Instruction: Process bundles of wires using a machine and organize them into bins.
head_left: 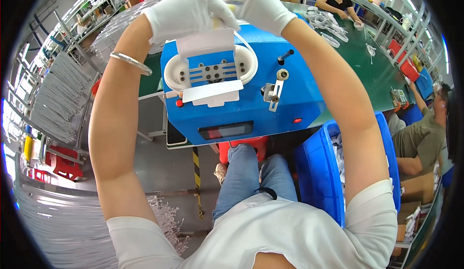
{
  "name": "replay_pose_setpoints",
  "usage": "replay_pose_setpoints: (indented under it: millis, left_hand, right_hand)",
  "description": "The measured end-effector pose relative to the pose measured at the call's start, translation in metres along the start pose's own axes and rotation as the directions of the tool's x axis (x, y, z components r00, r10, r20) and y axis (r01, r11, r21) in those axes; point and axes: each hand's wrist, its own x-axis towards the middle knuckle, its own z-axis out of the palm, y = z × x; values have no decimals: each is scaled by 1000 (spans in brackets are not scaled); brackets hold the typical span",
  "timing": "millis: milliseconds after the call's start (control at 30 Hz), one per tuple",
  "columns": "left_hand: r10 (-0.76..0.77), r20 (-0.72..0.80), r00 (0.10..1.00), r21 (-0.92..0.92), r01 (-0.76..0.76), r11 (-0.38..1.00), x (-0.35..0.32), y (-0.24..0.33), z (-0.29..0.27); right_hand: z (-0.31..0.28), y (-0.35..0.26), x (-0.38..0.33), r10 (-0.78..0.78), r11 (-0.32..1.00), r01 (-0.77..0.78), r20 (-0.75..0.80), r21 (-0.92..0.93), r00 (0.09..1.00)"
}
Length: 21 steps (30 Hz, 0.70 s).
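My left hand (pixel 189 14), in a white glove, is above the far side of a blue machine (pixel 222 119), with its fingers bent and pressed together. My right hand (pixel 261 9), gloved too, meets it there with curled fingers. A small yellowish spot shows between them; what the fingers hold is hidden. Below the hands, a white cable (pixel 255 59) loops round an oval winding fixture (pixel 212 71) with a slotted metal plate. One end of the cable rises toward my left fingertips. White flaps (pixel 213 93) stick out at the fixture's front and back.
A blue bin (pixel 311 170) with white pieces stands at my right. White coils (pixel 328 25) lie on the green table (pixel 355 71), where co-workers sit. Bundles of white cables (pixel 63 92) hang on racks at left. A metal guide arm (pixel 275 92) rises from the machine.
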Motion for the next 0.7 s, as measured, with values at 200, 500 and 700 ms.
replay_pose_setpoints:
  millis: [200, 500, 700]
  left_hand:
    - [-182, -138, 974, -28, 180, 983, -63, 6, -10]
    - [-53, -299, 953, 317, 151, 936, -97, 3, 7]
    - [-256, -420, 871, 66, 311, 948, -82, 23, 39]
  right_hand:
    - [-35, -71, -35, -126, 992, 111, -419, -59, 899]
    - [-12, -102, -48, -174, 909, 129, -79, -397, 982]
    - [-6, -104, -45, -28, 946, 20, -21, -324, 999]
